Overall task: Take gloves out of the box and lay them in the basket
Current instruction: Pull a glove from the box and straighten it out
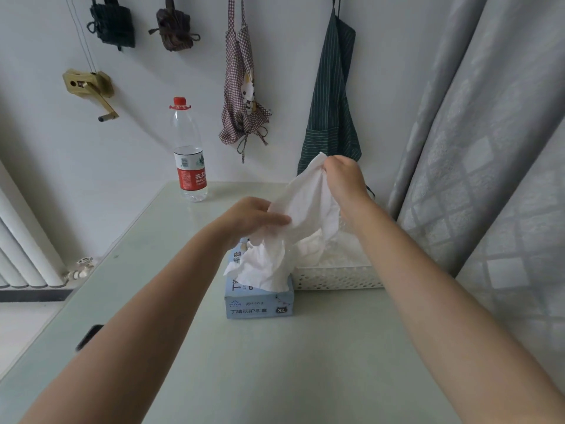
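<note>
White glove point(308, 203) up in the air, crumpled, stretched above the box point(260, 304). Box is pale blue, marked XL, more white gloves point(263, 264) bunched out of its top slot. White perforated basket point(336, 278) touching its right side, gloves already inside.

A lived-in home, likely a kitchen corner or utility nook. On the white wall behind the pale worktop point(305, 362) hang a checked apron point(241, 96) and a striped green apron point(331, 102). A water bottle point(188, 154) stands at the worktop's far edge, a radiator point(24, 249) to its left, grey curtains point(489, 148) to its right.
</note>
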Motion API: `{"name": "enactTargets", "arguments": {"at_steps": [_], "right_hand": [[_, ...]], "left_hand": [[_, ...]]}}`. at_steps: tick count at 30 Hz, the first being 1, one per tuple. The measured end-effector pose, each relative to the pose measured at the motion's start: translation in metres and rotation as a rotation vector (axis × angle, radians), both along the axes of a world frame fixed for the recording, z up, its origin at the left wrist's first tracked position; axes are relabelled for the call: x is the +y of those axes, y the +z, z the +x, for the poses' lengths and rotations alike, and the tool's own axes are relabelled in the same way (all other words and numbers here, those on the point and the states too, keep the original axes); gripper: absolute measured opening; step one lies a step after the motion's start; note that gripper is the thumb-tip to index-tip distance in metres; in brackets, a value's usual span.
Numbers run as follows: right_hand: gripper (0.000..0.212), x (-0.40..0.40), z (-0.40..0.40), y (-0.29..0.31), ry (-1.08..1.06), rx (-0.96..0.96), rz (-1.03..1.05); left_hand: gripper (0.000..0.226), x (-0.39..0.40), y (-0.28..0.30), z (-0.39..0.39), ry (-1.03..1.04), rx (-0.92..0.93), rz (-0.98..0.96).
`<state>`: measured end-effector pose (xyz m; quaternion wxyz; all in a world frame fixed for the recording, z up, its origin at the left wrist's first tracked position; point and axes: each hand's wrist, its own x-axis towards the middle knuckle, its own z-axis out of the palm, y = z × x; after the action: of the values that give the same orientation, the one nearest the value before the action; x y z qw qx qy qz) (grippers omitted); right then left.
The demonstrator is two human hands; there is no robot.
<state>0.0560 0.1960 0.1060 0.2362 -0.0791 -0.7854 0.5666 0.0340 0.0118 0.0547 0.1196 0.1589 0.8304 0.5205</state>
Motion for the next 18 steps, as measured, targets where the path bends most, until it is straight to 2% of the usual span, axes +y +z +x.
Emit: {"name": "enactTargets", "arguments": {"at_steps": [2,3,8,11,13,15,17,18], "right_hand": [[0.035,0.012,0.002,0.001,-0.039,-0.017,-0.028],[0.034,0.019,0.002,0.000,-0.060,-0.027,-0.050],[0.022,0.046,-0.007,-0.012,-0.085,-0.168,-0.218],[0.025,0.064,-0.013,-0.029,-0.094,-0.251,-0.346],[0.020,0.078,-0.015,-0.043,-0.085,-0.296,-0.390],[0.019,0.093,-0.018,-0.061,-0.109,-0.345,-0.339],[0.025,0.109,-0.019,-0.083,-0.150,-0.391,-0.174],[0.024,0.118,-0.019,-0.094,-0.158,-0.405,-0.061]], "left_hand": [[0.023,0.008,-0.006,-0.003,-0.023,-0.045,-0.063],[0.025,0.012,-0.009,-0.005,-0.039,-0.089,-0.034],[0.014,0.024,-0.014,-0.017,0.001,-0.329,0.430],[0.013,0.037,-0.006,-0.027,0.100,-0.355,0.503],[0.014,0.051,0.000,-0.037,0.241,-0.238,0.280],[0.014,0.067,-0.001,-0.049,0.303,-0.070,0.002],[0.004,0.081,-0.010,-0.060,0.262,0.054,-0.189],[0.013,0.088,-0.018,-0.063,0.245,0.104,-0.292]]}}
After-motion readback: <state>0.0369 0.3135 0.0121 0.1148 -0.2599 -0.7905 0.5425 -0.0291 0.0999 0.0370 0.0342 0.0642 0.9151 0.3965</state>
